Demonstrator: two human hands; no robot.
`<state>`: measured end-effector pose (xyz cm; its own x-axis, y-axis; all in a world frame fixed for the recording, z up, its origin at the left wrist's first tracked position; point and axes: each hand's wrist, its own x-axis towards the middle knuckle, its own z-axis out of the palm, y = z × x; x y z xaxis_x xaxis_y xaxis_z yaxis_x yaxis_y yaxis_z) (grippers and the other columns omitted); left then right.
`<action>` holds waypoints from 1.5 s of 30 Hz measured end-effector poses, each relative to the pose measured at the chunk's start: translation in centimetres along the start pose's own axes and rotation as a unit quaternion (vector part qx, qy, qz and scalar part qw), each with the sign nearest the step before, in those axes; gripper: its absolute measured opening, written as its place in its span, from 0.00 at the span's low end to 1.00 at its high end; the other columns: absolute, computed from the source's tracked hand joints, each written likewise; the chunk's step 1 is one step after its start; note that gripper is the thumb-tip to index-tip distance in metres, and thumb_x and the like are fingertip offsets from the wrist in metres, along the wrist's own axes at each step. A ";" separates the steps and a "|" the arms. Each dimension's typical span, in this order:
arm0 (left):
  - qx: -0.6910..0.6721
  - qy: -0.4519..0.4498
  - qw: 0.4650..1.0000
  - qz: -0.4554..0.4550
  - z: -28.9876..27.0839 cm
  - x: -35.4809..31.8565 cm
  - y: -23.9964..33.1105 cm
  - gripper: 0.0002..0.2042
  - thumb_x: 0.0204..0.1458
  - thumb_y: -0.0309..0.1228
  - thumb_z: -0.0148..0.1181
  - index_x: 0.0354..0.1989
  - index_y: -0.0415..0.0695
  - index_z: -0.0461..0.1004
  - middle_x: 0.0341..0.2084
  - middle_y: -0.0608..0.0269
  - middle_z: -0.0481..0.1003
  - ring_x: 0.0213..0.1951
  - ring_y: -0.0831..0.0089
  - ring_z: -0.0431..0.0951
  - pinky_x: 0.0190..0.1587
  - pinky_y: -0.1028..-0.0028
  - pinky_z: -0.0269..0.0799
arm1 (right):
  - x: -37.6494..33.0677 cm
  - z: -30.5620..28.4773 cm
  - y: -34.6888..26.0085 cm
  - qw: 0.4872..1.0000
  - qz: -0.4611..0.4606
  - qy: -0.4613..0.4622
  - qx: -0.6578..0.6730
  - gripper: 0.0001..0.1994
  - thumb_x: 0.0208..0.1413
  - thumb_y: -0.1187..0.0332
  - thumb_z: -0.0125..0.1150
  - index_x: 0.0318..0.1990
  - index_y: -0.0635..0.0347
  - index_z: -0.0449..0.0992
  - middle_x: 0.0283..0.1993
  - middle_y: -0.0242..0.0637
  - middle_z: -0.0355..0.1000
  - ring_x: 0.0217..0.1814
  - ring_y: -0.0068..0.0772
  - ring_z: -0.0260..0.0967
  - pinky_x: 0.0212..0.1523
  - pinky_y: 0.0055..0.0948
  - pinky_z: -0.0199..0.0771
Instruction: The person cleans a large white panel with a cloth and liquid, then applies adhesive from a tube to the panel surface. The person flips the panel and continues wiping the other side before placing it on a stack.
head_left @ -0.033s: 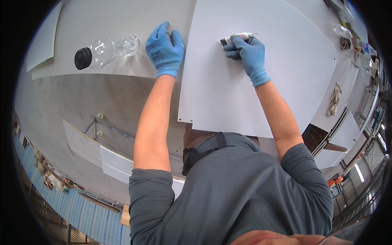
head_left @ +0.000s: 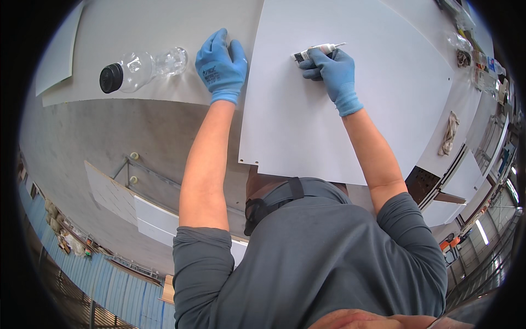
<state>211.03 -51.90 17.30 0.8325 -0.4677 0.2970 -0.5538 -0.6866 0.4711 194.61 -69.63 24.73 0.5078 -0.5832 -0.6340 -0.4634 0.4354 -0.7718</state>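
Note:
My right hand point(head_left: 334, 74), in a blue glove, is closed around a small white bottle with a dark band and a thin nozzle point(head_left: 326, 47). The nozzle points to the right, and the bottle is held nearly level above a large pale panel point(head_left: 307, 131). My left hand point(head_left: 222, 70), gloved the same way, lies palm down beside the panel's left edge. Its fingers are stretched out and the thumb stands apart, with nothing visible in it. To its left, a clear plastic bottle with a black cap point(head_left: 137, 71) lies on the pale work surface point(head_left: 159, 22).
A crumpled cloth point(head_left: 449, 133) lies to the right of the panel. Clear bottles and other items point(head_left: 482, 71) crowd the far right. Another pale sheet point(head_left: 57, 52) is at the upper left. Boards on a metal frame point(head_left: 112, 192) stand lower left, above the grey floor.

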 end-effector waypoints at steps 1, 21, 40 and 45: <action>-0.001 0.000 1.000 0.000 0.0 0.0 0.0 0.16 0.55 0.35 0.63 0.48 0.40 0.82 0.39 0.55 0.84 0.40 0.57 0.82 0.47 0.60 0.75 | 0.0 0.0 0.0 1.000 -0.002 -0.006 -0.012 0.10 0.64 0.66 0.61 0.38 0.66 0.79 0.35 0.43 0.82 0.29 0.27 0.80 0.33 0.25 0.80; -0.001 0.017 1.000 0.014 0.3 0.0 -0.2 0.15 0.55 0.36 0.63 0.48 0.40 0.82 0.38 0.56 0.83 0.40 0.57 0.82 0.47 0.60 0.75 | 0.2 -0.2 0.0 1.000 0.000 -0.016 0.006 0.09 0.63 0.66 0.62 0.39 0.65 0.79 0.34 0.43 0.82 0.29 0.28 0.80 0.33 0.26 0.79; -0.002 0.006 1.000 0.005 -0.4 0.0 0.7 0.16 0.55 0.33 0.62 0.47 0.37 0.81 0.44 0.49 0.83 0.46 0.52 0.83 0.50 0.58 0.76 | -1.6 -7.0 2.7 0.984 -0.026 0.027 0.176 0.11 0.66 0.64 0.63 0.43 0.65 0.79 0.37 0.46 0.83 0.29 0.32 0.81 0.33 0.29 0.84; 0.064 0.047 0.993 0.091 -0.5 -2.1 2.8 0.22 0.58 0.44 0.63 0.53 0.39 0.81 0.57 0.44 0.77 0.59 0.44 0.75 0.62 0.50 0.69 | -3.5 -11.5 2.7 0.985 -0.056 0.084 0.137 0.12 0.67 0.65 0.62 0.46 0.68 0.79 0.38 0.46 0.83 0.32 0.34 0.83 0.35 0.29 0.86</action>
<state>207.73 -52.56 18.43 0.7130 -0.5406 0.4464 -0.6875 -0.6638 0.2943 183.23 -74.32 25.43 0.4076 -0.7331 -0.5444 -0.1866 0.5168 -0.8356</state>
